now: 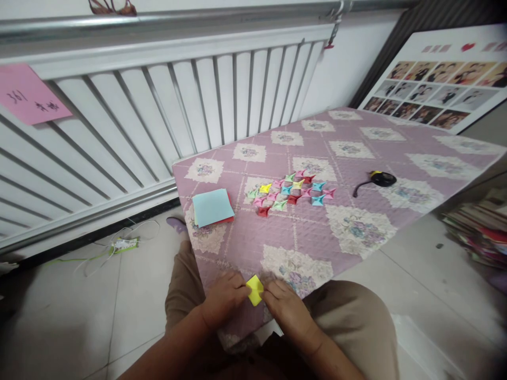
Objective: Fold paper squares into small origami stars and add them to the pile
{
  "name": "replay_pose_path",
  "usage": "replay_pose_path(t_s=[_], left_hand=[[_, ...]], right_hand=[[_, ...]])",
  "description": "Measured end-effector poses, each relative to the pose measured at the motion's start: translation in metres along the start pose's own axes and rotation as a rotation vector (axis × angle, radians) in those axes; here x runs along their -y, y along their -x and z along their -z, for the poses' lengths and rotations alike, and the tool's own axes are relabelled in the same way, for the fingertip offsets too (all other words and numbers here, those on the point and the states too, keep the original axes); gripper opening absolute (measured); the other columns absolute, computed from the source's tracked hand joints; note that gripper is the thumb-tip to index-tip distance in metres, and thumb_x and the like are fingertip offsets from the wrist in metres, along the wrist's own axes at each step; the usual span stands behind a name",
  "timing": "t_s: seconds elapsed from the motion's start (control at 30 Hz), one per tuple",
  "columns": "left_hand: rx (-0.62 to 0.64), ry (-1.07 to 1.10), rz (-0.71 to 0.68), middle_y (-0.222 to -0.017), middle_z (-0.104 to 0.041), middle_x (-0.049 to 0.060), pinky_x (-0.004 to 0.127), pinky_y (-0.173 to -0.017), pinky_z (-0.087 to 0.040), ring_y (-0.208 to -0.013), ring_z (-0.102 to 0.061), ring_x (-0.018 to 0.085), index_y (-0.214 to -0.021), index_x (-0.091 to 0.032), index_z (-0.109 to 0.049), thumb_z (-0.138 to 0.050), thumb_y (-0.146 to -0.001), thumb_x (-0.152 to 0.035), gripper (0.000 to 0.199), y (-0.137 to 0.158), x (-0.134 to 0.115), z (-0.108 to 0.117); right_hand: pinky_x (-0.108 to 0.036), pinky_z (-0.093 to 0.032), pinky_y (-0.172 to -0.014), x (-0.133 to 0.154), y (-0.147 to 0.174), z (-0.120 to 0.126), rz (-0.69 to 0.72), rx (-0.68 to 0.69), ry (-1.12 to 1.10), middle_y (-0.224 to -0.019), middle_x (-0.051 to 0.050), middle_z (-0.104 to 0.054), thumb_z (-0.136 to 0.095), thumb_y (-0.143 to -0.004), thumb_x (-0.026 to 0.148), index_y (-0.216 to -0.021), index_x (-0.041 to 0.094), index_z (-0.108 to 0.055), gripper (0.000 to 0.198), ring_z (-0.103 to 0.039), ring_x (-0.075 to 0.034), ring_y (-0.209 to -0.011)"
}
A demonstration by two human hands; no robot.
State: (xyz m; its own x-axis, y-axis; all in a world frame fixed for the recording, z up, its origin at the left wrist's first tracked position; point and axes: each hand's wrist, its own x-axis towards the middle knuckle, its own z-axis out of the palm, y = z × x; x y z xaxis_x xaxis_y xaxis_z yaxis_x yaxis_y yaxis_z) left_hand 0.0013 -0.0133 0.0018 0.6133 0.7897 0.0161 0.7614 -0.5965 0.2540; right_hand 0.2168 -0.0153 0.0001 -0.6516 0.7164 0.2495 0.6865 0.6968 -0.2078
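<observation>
Paper (pixel 254 291), yellow and folded small, shows in my head view near the tablecloth's (pixel 237 253) close edge, its two sides pinched by the fingers of my left hand (pixel 225 293) and right hand (pixel 285 303). I judge this a creasing step; the next move calls for lining up edges and pressing evenly. Beyond lie colourful folded pieces (pixel 292 199) and a stack of sheets (pixel 213 207).

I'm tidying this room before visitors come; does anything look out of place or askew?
Mainly the white cables straggling loosely around the power strip on the floor, left of the table. The paper stack is slightly askew too: red edges show beneath the light blue. I see nothing spilled.
</observation>
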Motion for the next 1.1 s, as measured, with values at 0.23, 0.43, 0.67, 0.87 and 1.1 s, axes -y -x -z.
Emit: replay_pose_path(t_s=[0.23,0.43,0.67,0.87,1.1], left_hand=[[-0.038,-0.031,-0.062,-0.089,-0.057,0.001,0.029,-0.073,-0.036,-0.082,-0.047,0.016,-0.092,-0.022,-0.060,-0.047,-0.095,-0.022,0.014,0.003,0.000,-0.002],[-0.048,-0.064,-0.139,-0.089,-0.055,0.002,0.029,-0.072,-0.038,-0.084,-0.048,0.017,-0.100,-0.021,-0.058,-0.045,-0.095,-0.024,0.014,0.005,0.002,0.002],[-0.026,-0.103,-0.178,-0.097,-0.054,0.005,0.031,-0.077,-0.041,-0.090,-0.048,0.019,-0.123,-0.030,-0.050,-0.046,-0.095,-0.026,0.028,0.008,0.000,0.008],[0.026,-0.148,-0.183,-0.098,-0.054,0.006,0.034,-0.079,-0.041,-0.092,-0.049,0.021,-0.124,-0.028,-0.047,-0.044,-0.095,-0.027,0.029,0.008,-0.007,0.014],[-0.023,-0.156,-0.173,-0.109,-0.054,0.009,0.041,-0.089,-0.039,-0.101,-0.048,0.024,-0.122,-0.023,-0.051,-0.045,-0.094,-0.029,0.029,0.013,-0.009,0.012]], right_hand=[[-0.029,-0.040,-0.071,-0.002,0.001,-0.003,-0.009,-0.015,-0.051,-0.078,-0.001,-0.057,-0.057,-0.086,0.014,-0.080,0.019,-0.059,0.008,-0.050,-0.017,-0.077],[-0.029,-0.043,-0.074,0.001,0.002,-0.002,-0.025,-0.018,-0.056,-0.080,-0.002,-0.059,-0.056,-0.086,0.013,-0.082,0.020,-0.060,0.009,-0.052,-0.017,-0.080],[-0.031,-0.047,-0.077,0.004,0.006,-0.004,-0.089,-0.044,-0.045,-0.084,-0.004,-0.061,-0.053,-0.085,0.011,-0.090,0.019,-0.063,0.014,-0.055,-0.020,-0.086],[-0.034,-0.048,-0.084,0.013,0.011,-0.006,-0.146,-0.089,0.020,-0.099,-0.006,-0.065,-0.047,-0.086,0.011,-0.108,0.021,-0.062,0.028,-0.058,-0.020,-0.092],[-0.042,-0.037,-0.100,0.037,0.022,-0.020,-0.119,-0.185,0.068,-0.116,-0.008,-0.064,-0.041,-0.088,0.010,-0.118,0.018,-0.058,0.035,-0.055,-0.023,-0.111]])
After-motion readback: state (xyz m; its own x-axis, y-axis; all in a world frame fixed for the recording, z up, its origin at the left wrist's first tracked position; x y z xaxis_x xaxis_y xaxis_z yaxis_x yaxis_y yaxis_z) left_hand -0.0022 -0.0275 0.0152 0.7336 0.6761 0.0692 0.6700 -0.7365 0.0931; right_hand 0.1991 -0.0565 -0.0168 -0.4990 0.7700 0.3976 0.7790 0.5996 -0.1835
